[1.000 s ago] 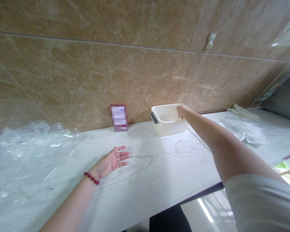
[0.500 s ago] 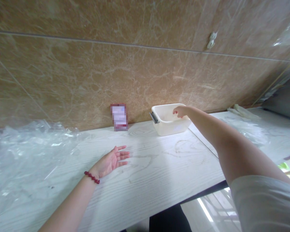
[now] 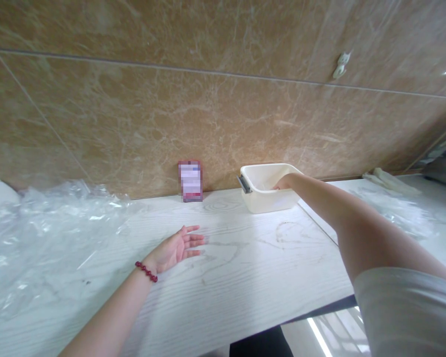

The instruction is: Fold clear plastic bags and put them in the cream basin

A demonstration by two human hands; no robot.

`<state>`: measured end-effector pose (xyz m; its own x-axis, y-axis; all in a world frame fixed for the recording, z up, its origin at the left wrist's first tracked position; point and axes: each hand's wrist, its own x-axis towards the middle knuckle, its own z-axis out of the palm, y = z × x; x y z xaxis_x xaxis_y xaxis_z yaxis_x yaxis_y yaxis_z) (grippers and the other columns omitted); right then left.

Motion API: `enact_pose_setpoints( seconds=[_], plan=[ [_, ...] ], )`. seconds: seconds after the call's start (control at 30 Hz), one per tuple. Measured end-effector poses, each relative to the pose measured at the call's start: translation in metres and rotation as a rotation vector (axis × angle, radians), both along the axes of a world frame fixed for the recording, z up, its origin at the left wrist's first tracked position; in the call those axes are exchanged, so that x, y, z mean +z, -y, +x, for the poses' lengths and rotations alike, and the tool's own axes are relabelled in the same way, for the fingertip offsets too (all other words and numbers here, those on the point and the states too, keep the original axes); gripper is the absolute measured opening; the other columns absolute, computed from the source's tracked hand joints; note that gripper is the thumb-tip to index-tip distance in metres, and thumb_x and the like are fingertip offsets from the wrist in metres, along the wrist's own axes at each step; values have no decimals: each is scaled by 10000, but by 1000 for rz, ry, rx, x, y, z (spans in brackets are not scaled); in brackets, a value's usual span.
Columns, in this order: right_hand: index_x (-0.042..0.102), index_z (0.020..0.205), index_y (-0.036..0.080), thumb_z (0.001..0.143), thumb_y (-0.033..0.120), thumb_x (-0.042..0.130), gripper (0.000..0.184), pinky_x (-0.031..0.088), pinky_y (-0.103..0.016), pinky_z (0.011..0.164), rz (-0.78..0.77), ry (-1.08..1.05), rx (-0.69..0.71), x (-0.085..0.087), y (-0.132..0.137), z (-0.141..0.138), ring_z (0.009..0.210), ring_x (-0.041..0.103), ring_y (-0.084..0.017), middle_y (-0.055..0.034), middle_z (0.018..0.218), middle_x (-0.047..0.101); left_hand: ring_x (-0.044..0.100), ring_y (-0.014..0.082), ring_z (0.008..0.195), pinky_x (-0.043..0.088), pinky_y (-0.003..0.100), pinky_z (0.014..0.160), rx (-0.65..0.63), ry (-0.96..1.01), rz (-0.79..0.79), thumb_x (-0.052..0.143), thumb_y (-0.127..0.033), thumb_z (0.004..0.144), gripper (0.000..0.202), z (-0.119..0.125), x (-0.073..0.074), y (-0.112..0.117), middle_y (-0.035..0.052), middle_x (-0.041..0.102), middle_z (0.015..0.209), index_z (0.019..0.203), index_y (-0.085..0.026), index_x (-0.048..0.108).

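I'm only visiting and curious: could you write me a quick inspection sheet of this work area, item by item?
Surface: white wood-grain table with faint marks, pushed against the wall.
Job's things: white plastic tub at the back by the wall, with a dark handle on its left end.
Clutter: crumpled clear plastic sheet on the left; second plastic sheet on the right; small card standing against the wall.
Hands: left hand open, resting on the table, red bead bracelet at the wrist; right hand reaching into the tub, fingers hidden.
Cables: nothing seen.
Surroundings: brown marble-look wall with a small white hook.
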<state>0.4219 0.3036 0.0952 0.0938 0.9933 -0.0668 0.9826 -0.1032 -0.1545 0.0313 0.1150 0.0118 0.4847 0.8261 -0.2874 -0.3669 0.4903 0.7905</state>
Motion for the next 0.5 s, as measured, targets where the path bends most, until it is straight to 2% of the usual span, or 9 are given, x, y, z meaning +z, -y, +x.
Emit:
enact_pose_setpoints(
  seconds=[0.1, 0.17, 0.23, 0.37, 0.5],
  plan=[
    [623, 706, 33, 607, 138, 607, 146, 408, -292, 641, -288, -35, -32, 1, 1, 1, 590, 546, -82, -51, 648, 622, 509, 215, 984, 377, 410, 859, 0, -2, -7, 353, -369, 832, 416, 0, 0, -1, 140, 552, 1025, 1170, -126, 360],
    [621, 797, 45, 616, 101, 583, 193, 407, -296, 649, -390, -48, -45, 4, 1, 2, 568, 541, -65, -38, 667, 621, 509, 213, 983, 381, 403, 853, 0, -6, -9, 358, -375, 829, 418, 0, 0, -1, 139, 550, 1027, 1167, -130, 362],
    [604, 904, 78, 617, 62, 561, 291, 405, -299, 675, -427, -52, -54, 9, 2, 3, 559, 538, -51, -24, 720, 621, 509, 209, 980, 387, 394, 846, -2, -8, -6, 360, -381, 827, 414, 0, 1, -1, 137, 549, 1027, 1160, -134, 368],
    [597, 964, 135, 623, 53, 569, 352, 417, -268, 693, -365, -66, -85, 24, 4, 5, 617, 553, -67, -42, 800, 618, 512, 203, 974, 394, 387, 837, -8, -12, 10, 363, -385, 824, 400, 0, 0, 0, 133, 549, 1027, 1142, -143, 384],
    [641, 816, 133, 649, 77, 564, 192, 424, -259, 659, -147, -18, -33, 49, 10, 2, 672, 557, -118, -51, 733, 621, 515, 204, 972, 397, 388, 834, -6, -23, 17, 364, -385, 824, 393, 0, 1, 1, 136, 549, 1029, 1132, -143, 392]
  ],
)
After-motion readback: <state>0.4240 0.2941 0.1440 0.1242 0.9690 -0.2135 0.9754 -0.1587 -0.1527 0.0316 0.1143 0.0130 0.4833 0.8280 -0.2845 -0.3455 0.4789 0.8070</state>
